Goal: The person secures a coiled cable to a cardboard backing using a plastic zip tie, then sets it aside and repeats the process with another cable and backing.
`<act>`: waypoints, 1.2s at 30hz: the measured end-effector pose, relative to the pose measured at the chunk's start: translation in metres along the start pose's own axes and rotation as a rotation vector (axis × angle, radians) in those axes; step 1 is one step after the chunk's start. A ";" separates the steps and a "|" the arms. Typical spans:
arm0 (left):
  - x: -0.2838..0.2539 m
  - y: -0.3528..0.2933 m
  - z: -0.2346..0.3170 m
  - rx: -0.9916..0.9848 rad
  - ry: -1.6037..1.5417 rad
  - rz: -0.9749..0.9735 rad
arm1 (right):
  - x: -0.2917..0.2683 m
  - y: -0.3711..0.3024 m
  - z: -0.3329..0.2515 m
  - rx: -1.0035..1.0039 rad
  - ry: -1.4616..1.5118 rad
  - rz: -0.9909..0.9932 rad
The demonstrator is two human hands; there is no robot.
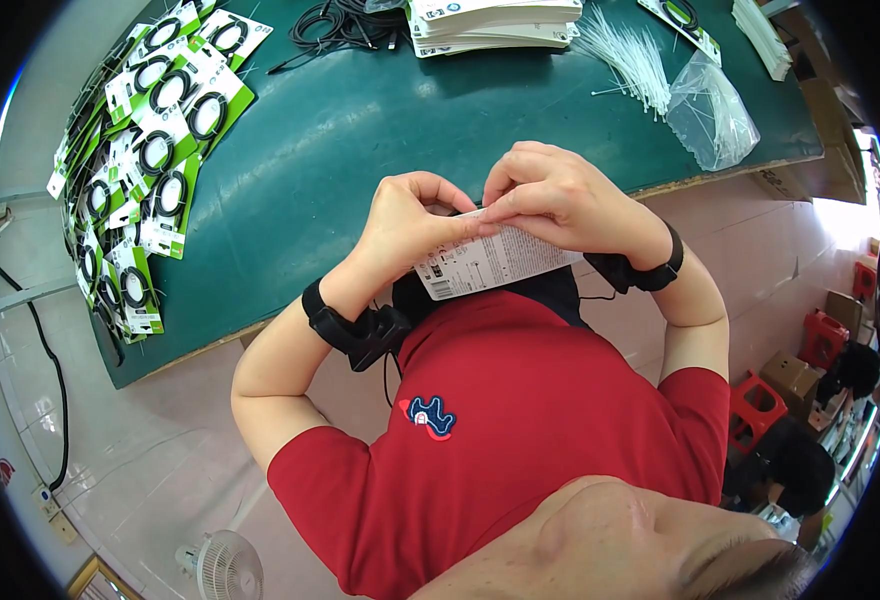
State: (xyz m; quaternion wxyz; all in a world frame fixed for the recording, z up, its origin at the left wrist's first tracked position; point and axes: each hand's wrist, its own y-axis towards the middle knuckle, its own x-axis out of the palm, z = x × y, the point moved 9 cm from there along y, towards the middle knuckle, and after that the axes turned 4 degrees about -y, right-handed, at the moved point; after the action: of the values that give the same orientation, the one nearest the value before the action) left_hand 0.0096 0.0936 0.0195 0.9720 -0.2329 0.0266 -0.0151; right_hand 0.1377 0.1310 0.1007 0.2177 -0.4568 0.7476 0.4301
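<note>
A white packaging card with fine print and a barcode is tilted in front of my torso, at the table's near edge. My left hand is closed on its upper left part, thumb lying along the printed face. At the card's top edge the fingertips of my right hand are pinched together, close against the left thumb. Whatever sits between those right fingertips is too small to make out. The card's far face is hidden.
On the green table, many carded black cables are heaped at the left. Loose black cables, a stack of white cards, white zip ties and a clear plastic bag lie along the far side. Red stools stand at the right.
</note>
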 end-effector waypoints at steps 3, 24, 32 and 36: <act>0.000 0.000 0.000 0.013 0.030 0.007 | 0.001 -0.001 0.000 0.005 0.010 -0.008; 0.001 0.000 -0.004 0.125 0.016 0.023 | 0.002 -0.002 -0.002 -0.005 0.048 -0.060; 0.000 -0.024 0.026 0.511 0.208 0.134 | -0.030 -0.008 0.008 0.195 0.091 0.078; 0.008 -0.053 0.060 0.890 0.422 0.278 | -0.018 -0.020 0.011 0.187 0.073 0.014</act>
State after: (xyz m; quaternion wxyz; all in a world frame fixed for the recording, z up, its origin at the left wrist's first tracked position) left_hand 0.0205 0.0734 0.0966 0.9433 0.2176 0.2441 0.0577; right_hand 0.1629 0.1447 0.0989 0.2289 -0.4447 0.7950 0.3432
